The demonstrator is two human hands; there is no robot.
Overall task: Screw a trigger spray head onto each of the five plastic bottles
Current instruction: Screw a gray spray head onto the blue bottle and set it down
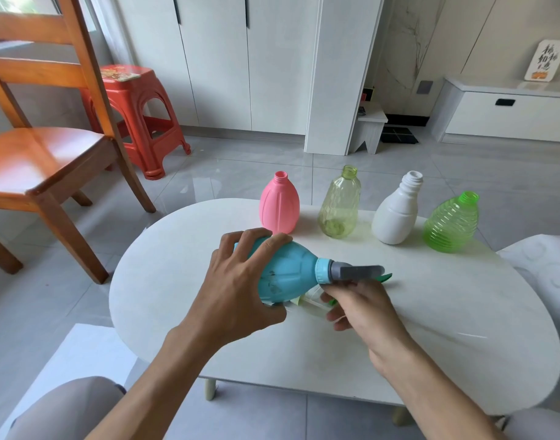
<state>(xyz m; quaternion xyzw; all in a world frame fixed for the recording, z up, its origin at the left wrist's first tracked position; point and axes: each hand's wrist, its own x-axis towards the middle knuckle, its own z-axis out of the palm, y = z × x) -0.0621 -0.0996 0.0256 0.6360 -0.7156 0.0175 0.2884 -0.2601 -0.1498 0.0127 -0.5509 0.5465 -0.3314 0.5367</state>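
My left hand (237, 290) grips a blue bottle (288, 271), held on its side above the white table (431, 328). A grey trigger spray head (355, 272) with a blue collar sits on its neck. My right hand (361, 304) holds that head from below. Other spray heads lie under the bottle, mostly hidden; a green part (383, 277) and a clear part (313, 300) show. Along the far edge stand four open bottles: pink (279, 206), pale yellow-green (339, 208), white (396, 214) and bright green ribbed (451, 223).
A wooden chair (47, 154) stands to the left, with a red plastic stool (139, 115) behind it. White cabinets line the back wall. A white patterned cushion (545, 265) lies at the table's right edge. My knee (66, 408) shows at the bottom left.
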